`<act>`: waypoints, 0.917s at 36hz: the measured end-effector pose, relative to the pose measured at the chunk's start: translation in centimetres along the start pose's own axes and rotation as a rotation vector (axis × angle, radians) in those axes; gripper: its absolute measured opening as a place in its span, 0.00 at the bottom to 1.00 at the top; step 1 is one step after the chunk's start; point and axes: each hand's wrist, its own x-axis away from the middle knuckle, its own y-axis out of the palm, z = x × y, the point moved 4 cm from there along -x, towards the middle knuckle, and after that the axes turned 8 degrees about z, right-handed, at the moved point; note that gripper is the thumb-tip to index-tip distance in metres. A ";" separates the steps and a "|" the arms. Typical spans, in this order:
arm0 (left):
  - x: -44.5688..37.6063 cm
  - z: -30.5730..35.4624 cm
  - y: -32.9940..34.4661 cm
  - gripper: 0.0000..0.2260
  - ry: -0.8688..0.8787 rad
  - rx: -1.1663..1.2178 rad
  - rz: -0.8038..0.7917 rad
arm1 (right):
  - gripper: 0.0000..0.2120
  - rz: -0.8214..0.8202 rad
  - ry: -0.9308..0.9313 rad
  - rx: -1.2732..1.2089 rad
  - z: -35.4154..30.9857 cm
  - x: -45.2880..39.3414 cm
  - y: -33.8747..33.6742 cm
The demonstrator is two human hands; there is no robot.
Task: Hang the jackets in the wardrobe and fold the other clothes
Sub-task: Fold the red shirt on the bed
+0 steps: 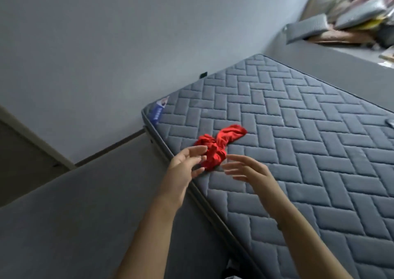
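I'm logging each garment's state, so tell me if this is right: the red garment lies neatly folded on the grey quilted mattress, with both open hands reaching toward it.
Not quite. In the head view the red garment is crumpled and twisted, not neatly folded. The rest holds: it lies on the grey quilted mattress, and the left hand and right hand reach toward it with fingers open.

The cloth (219, 144) between the hands is bright red; the mattress (298, 129) under them is grey, quilted in a herringbone pattern.
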 end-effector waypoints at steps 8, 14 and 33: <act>-10.1 -5.9 8.5 0.12 -0.206 -0.085 -0.095 | 0.14 0.219 0.134 -0.031 4.0 -7.6 -8.2; -20.7 -9.8 9.4 0.12 -0.299 -0.152 -0.055 | 0.16 0.285 0.219 -0.064 7.7 -15.6 -8.7; -58.1 -30.9 3.9 0.26 -0.166 -0.870 -0.156 | 0.34 0.514 0.441 0.311 33.3 -45.9 1.1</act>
